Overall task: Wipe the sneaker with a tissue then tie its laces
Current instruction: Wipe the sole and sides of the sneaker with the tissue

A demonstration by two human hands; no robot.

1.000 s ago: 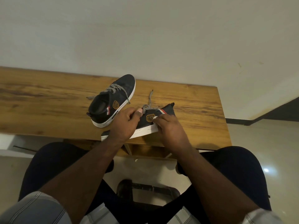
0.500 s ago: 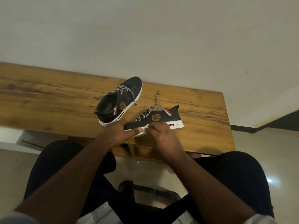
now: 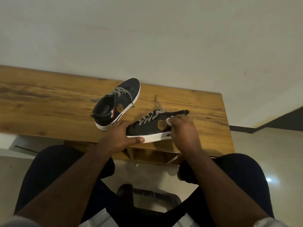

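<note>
Wiping stage: near sneaker (image 3: 147, 126) lies on its side at the front edge of the wooden surface (image 3: 49, 102), laces (image 3: 150, 116) loose.

Left hand (image 3: 119, 136) steadies the toe end, fingers over the upper, thumb straight along the white sole. Right hand (image 3: 183, 130) is curled round a small white tissue (image 3: 168, 121), pressing it on the dark side panel near the heel; most of the wad is hidden, so grip detail is partly unclear. Second sneaker (image 3: 118, 104) stands just behind, apart, also untied. Judgement: shoe looks light, fabric upper soft and yielding, rubber sole stiff; best held by sole and toe. Tissue is flimsy, likely to tear. Laces limp; take them near the ends.
</note>
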